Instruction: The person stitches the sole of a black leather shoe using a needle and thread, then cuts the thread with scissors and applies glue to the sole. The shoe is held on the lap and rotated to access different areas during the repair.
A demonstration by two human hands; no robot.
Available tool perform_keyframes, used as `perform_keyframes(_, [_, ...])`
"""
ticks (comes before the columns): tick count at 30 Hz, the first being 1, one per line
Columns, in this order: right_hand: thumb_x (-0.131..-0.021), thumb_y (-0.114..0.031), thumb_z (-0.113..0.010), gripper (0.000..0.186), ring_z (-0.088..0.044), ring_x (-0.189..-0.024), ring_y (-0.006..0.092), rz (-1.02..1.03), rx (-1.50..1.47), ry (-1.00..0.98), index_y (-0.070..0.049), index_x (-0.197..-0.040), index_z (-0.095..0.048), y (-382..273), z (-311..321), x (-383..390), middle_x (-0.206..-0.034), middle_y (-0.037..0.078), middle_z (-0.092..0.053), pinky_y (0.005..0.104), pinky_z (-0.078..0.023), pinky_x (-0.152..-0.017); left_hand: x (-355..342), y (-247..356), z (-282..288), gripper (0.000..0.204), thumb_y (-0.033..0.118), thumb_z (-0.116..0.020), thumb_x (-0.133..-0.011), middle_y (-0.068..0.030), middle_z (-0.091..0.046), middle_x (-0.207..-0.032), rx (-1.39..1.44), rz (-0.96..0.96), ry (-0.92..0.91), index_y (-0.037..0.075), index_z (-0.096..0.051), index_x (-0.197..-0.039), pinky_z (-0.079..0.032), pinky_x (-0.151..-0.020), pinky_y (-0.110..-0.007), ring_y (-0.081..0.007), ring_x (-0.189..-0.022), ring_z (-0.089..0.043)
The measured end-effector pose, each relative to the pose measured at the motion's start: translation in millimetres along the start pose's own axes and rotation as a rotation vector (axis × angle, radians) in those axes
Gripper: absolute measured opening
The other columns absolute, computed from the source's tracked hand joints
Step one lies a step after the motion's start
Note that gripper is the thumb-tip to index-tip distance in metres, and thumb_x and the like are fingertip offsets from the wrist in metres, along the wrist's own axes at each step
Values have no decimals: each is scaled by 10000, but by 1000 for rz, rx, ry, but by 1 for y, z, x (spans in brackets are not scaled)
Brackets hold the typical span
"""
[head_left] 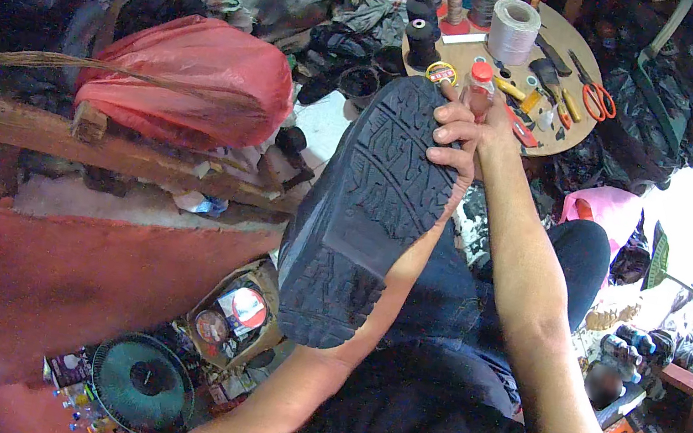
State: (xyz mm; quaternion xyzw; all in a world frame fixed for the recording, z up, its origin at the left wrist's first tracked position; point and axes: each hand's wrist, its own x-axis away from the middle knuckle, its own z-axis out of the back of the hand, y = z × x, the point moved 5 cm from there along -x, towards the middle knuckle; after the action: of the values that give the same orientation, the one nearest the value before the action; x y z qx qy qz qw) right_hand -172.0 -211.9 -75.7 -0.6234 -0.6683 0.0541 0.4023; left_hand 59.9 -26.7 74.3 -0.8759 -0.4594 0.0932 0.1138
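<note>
A shoe [370,211] is held up in front of me with its black, deeply treaded sole facing me and its toe pointing away. My left hand [457,139] grips it from the right side, fingers curled over the edge of the sole near the toe. Just beyond the toe, my right hand [494,124] is closed round a small clear bottle [479,87] with a red cap. Part of the right hand's fingers is hidden behind my left hand and the bottle. A round yellow-rimmed tin [442,73] shows right beside the toe.
A round wooden table [580,49] ahead bears thread spools [483,4], a white twine roll [513,33], orange-handled scissors [601,102] and other hand tools. A red plastic bag [189,82] stands left above a wooden beam [126,152]. A green fan [144,382] is at lower left.
</note>
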Motion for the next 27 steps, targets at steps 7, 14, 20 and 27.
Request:
perform_keyframes(7, [-1088, -563, -316, 600, -715, -952, 285, -58, -8, 97, -101, -1375, -570, 0, -7, 10, -1114, 138, -729, 490, -620, -721, 10, 3, 2, 463, 292, -564, -987, -119, -607, -1144, -56, -27, 17, 19, -563, -1360, -551, -860, -420, -254, -1011, -571])
perform_keyframes(14, [-1114, -422, -390, 476, -687, -1023, 301, -10, -351, 2, -31, -1315, -573, 9, 0, -14, -1157, 166, -674, 446, -633, -812, 15, 1, -1, 483, 349, -555, -985, -121, -617, -1151, -109, -56, 20, 23, -574, -1340, -554, -868, -421, -258, -1025, -582])
perform_keyframes(20, [-1103, -431, -496, 444, -669, -1075, 323, -76, -748, 117, -35, -1277, -593, 8, 1, -15, -1172, 144, -663, 419, -647, -879, 11, 3, 6, 505, 398, -547, -983, -123, -625, -1157, -161, -58, 15, 26, -583, -1322, -556, -875, -421, -262, -1037, -592])
perform_keyframes(27, [-1072, -557, -468, 532, -679, -1130, 315, -124, -683, 68, -109, -1312, -628, 7, 2, 7, -1216, 105, -702, 485, -599, -963, -63, 30, 21, 537, 456, -538, -981, -125, -635, -1164, -203, -9, -45, 29, -594, -1302, -558, -883, -421, -266, -1051, -603])
